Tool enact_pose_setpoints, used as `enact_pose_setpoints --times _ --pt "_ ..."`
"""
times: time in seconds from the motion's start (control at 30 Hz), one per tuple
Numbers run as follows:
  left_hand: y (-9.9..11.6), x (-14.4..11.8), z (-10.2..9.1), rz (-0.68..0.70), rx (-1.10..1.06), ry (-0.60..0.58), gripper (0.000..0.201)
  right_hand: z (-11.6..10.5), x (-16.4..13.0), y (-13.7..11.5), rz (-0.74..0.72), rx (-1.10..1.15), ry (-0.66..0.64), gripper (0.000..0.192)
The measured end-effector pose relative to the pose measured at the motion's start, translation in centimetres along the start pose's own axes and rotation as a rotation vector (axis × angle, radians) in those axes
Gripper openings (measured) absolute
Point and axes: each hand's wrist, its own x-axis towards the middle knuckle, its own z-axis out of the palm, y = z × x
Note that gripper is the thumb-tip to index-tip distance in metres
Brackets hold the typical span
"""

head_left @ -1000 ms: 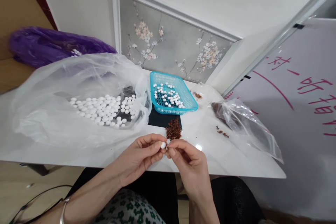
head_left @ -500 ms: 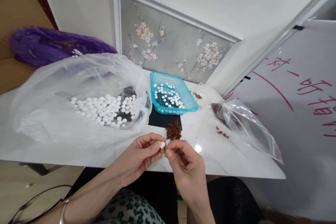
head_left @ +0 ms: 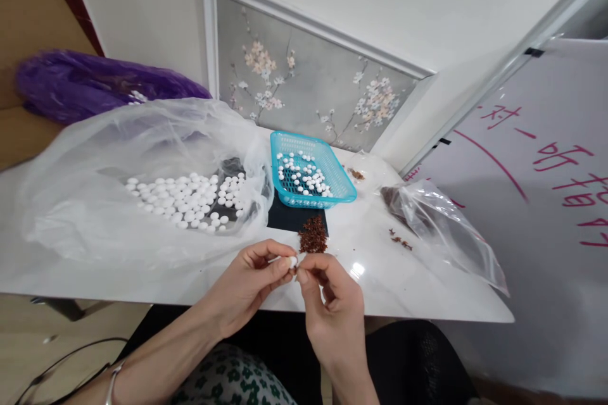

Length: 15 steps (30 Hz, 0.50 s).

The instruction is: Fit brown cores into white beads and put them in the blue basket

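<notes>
Between the thumb and fingers of my left hand (head_left: pixel 251 285) is a small white ball (head_left: pixel 293 262). The fingertips of my right hand (head_left: pixel 335 304) are pinched together right against the ball's side. Whatever they hold is too small and too covered to make out. Just beyond my fingers lies a heap of small reddish-brown dried pieces (head_left: pixel 312 235), partly on a black sheet (head_left: pixel 285 218). A blue plastic basket (head_left: pixel 349 195) with several white balls stands behind the heap.
To the left a large clear plastic bag (head_left: pixel 71 202) lies open with many white balls (head_left: pixel 178 199) inside. A purple bag (head_left: pixel 61 85) sits behind it. At the right are a clear bag of brown material (head_left: pixel 437 218), a few loose brown pieces (head_left: pixel 401 240) and a whiteboard (head_left: pixel 546 202).
Both hands stay over the table's front edge with the ball. The right hand has tilted slightly at the wrist; the whole view has shifted a little.
</notes>
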Motion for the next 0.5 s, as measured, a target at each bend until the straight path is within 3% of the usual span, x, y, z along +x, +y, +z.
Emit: enact_pose_setpoints --times 0.5 --pt "-0.04 0.13 0.02 0.074 0.033 -0.015 0.005 0.02 0.1 -0.08 -0.018 -0.051 0.002 0.009"
